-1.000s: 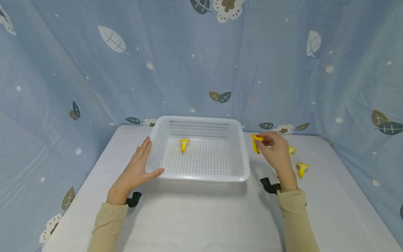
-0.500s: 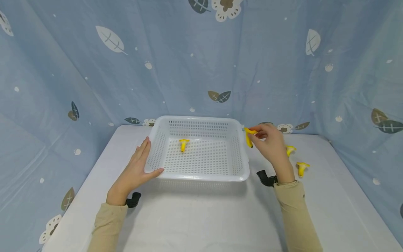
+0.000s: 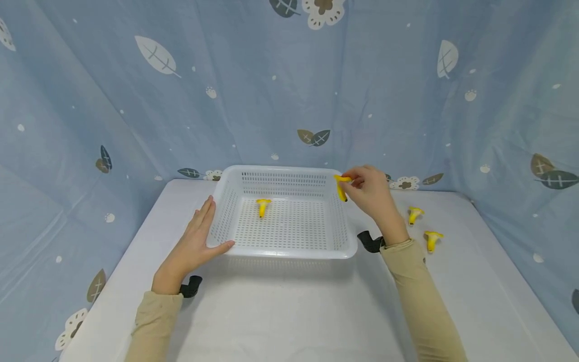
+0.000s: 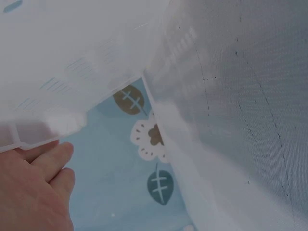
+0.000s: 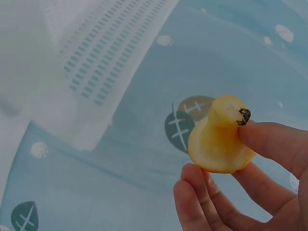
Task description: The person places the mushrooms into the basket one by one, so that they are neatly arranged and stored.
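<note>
My right hand (image 3: 372,195) pinches a yellow mushroom (image 3: 341,193) between thumb and fingers, over the right rim of a white perforated plastic basket (image 3: 289,253). Seen from the right wrist, the mushroom (image 5: 222,142) has a wide flared cap and a dark tip on its stem, which points toward the camera. A similar mushroom (image 3: 262,206) lies inside the basket, left of the middle. My left hand (image 3: 190,246) rests along the basket's left side with straight fingers, its thumb on the front rim. From the left wrist, the fingertips (image 4: 62,153) touch just below the rim.
To the right of the basket, two more yellow mushrooms (image 3: 414,214) lie on the white table (image 3: 289,311). A blue curtain (image 3: 253,100) printed with leaves and flowers hangs behind and at the sides. Black wrist-worn pieces (image 3: 371,242) jut from both wrists.
My right hand has carried the mushroom left and slightly up, from beside the basket to over its right rim. The left hand and the basket have stayed in place.
</note>
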Available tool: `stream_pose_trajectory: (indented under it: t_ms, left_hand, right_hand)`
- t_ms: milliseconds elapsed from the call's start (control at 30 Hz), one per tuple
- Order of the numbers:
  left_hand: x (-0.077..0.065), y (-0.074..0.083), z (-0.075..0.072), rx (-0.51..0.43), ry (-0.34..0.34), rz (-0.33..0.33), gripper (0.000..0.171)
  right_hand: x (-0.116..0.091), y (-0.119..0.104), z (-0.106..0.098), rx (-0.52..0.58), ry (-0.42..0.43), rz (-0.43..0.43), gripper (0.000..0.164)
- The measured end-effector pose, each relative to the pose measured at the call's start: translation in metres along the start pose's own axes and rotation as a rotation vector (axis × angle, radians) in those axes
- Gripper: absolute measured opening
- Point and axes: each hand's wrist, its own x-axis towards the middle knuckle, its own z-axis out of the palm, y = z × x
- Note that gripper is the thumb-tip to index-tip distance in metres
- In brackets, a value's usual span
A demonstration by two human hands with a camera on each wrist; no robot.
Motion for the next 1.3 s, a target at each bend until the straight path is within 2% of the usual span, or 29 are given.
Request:
stream_pose_trajectory:
  t_ms: [467,833,1067,1300]
  left_hand:
    - [0.001,-0.001,0.001,-0.002,-0.003,0.005,0.113]
    - [0.002,0.000,0.001,0.000,-0.001,0.009,0.113]
    - [0.001,-0.002,0.001,0.002,0.002,0.004,0.114]
    - [0.001,-0.003,0.002,0.002,0.011,0.017,0.113]
  right_hand:
    - [0.033,-0.011,0.033,-0.044,-0.093,-0.003,0.022]
    - [0.051,-0.018,0.064,-0.020,-0.174,0.038,0.022]
    - [0.060,-0.022,0.078,0.052,-0.214,0.049,0.020]
    - [0.066,-0.022,0.094,0.143,-0.248,0.120,0.023]
